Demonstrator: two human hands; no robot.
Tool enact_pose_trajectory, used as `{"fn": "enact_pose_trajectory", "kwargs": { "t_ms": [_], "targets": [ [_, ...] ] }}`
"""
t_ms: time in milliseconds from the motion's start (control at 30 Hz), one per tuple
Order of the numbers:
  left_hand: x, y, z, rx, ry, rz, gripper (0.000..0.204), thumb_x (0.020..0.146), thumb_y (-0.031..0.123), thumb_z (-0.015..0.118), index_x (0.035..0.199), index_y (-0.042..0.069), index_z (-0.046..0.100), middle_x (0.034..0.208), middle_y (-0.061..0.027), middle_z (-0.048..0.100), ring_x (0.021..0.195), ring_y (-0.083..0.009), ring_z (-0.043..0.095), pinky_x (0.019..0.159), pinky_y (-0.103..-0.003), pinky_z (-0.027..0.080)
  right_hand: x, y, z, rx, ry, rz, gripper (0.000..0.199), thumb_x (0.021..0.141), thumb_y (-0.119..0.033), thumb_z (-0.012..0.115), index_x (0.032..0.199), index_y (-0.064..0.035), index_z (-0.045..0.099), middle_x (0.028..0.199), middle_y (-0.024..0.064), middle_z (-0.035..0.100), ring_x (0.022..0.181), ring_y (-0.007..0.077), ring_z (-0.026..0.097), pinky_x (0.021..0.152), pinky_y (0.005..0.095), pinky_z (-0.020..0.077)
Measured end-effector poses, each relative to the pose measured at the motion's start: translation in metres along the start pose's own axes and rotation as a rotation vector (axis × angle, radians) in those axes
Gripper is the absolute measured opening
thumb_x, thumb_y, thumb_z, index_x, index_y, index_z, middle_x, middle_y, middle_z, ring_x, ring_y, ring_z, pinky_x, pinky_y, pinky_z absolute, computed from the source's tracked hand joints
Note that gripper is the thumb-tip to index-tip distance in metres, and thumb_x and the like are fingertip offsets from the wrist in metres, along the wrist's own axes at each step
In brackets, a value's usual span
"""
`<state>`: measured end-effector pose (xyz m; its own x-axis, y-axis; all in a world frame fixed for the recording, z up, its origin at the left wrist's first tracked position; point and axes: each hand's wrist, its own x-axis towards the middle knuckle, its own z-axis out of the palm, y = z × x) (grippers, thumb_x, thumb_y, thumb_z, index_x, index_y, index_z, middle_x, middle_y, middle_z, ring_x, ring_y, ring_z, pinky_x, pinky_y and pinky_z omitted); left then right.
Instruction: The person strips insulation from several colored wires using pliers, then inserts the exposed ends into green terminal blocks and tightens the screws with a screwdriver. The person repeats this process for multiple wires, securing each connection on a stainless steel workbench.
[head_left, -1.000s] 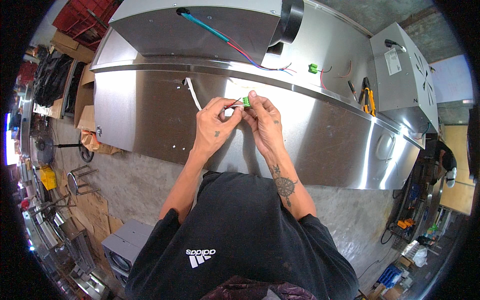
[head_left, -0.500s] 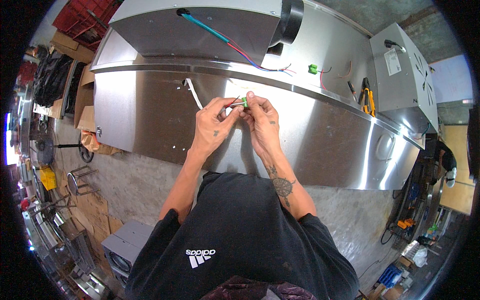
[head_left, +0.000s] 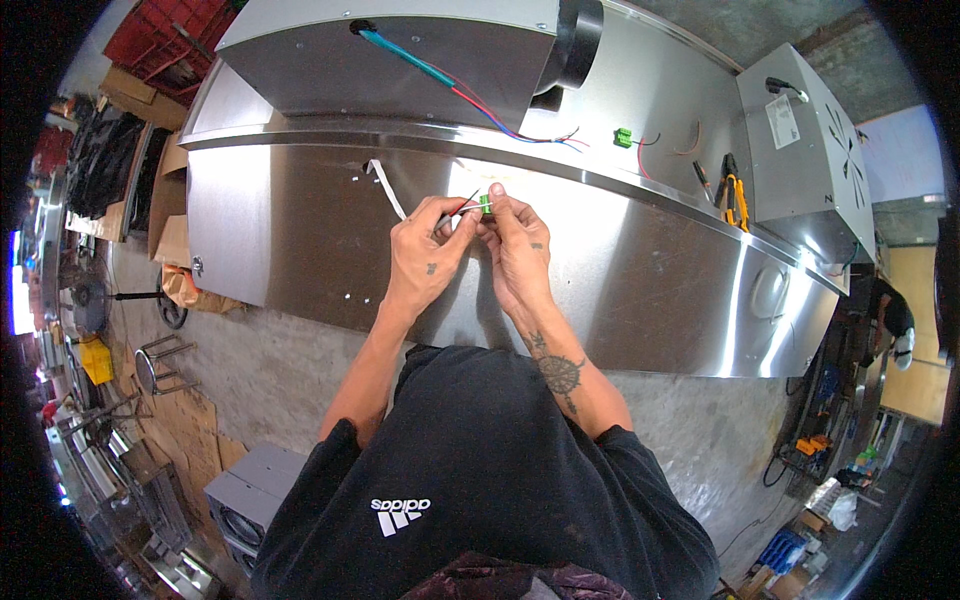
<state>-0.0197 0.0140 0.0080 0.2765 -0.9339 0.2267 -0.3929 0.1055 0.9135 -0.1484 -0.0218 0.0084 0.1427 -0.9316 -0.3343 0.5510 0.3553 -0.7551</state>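
My left hand (head_left: 428, 250) and my right hand (head_left: 513, 245) meet in front of a large stainless steel hood (head_left: 300, 220). My right hand pinches a small green connector block (head_left: 486, 203) between thumb and fingers. My left hand pinches thin wires (head_left: 462, 208) that run into that block. A white flat cable (head_left: 385, 187) hangs out of a hole in the hood face just left of my hands.
A teal-sheathed cable with red and blue wires (head_left: 470, 95) runs across the hood top. A second green connector (head_left: 623, 138) and yellow-handled pliers (head_left: 735, 195) lie on the upper ledge. A grey metal box (head_left: 800, 150) stands at right. Cardboard, stools and crates crowd the floor at left.
Both hands stay together at the same spot; the fingers have shifted slightly around the green connector and wires.
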Motion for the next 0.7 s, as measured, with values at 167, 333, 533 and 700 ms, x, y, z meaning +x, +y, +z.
{"fn": "enact_pose_trajectory", "kwargs": {
  "t_ms": [167,333,533,700],
  "targets": [
    [0.003,0.001,-0.001,0.017,-0.033,-0.046,0.022,0.100,0.015,0.079,0.114,-0.002,0.076,0.092,-0.0072,0.075,0.073,-0.0079,0.061,0.063,-0.027,0.051,0.002,0.004,0.001,0.028,0.095,-0.011,0.039,0.106,-0.033,0.076,0.115,0.0024,0.062,0.094,0.0086,0.075,0.083,0.0123,0.068,0.077,0.0274,0.0541],
    [0.005,-0.002,0.006,-0.135,-0.053,-0.090,0.033,0.097,0.014,0.081,0.127,0.002,0.074,0.108,-0.0064,0.077,0.087,-0.0111,0.065,0.074,-0.029,0.056,0.007,0.014,-0.007,0.027,0.054,-0.018,0.032,0.107,-0.031,0.075,0.112,-0.0005,0.067,0.097,0.0092,0.077,0.087,0.0142,0.070,0.082,0.0311,0.0570],
    [0.011,0.013,-0.002,0.022,-0.183,-0.095,0.040,0.096,0.010,0.081,0.135,0.006,0.074,0.105,0.0008,0.073,0.080,-0.0074,0.050,0.069,-0.024,0.044,0.006,0.012,-0.004,0.033,0.047,-0.025,0.043,0.105,-0.037,0.077,0.117,0.0002,0.059,0.099,0.0088,0.075,0.083,0.0127,0.067,0.077,0.0302,0.0535],
    [0.009,-0.011,-0.003,-0.082,-0.154,-0.076,0.036,0.099,0.011,0.081,0.132,0.003,0.073,0.105,-0.0010,0.075,0.078,-0.0063,0.049,0.071,-0.024,0.043,0.004,-0.014,-0.016,-0.339,0.031,0.022,0.046,0.109,-0.052,0.065,0.121,-0.0079,0.058,0.099,0.0044,0.069,0.083,0.0119,0.063,0.076,0.0304,0.0508]
  ]
}}
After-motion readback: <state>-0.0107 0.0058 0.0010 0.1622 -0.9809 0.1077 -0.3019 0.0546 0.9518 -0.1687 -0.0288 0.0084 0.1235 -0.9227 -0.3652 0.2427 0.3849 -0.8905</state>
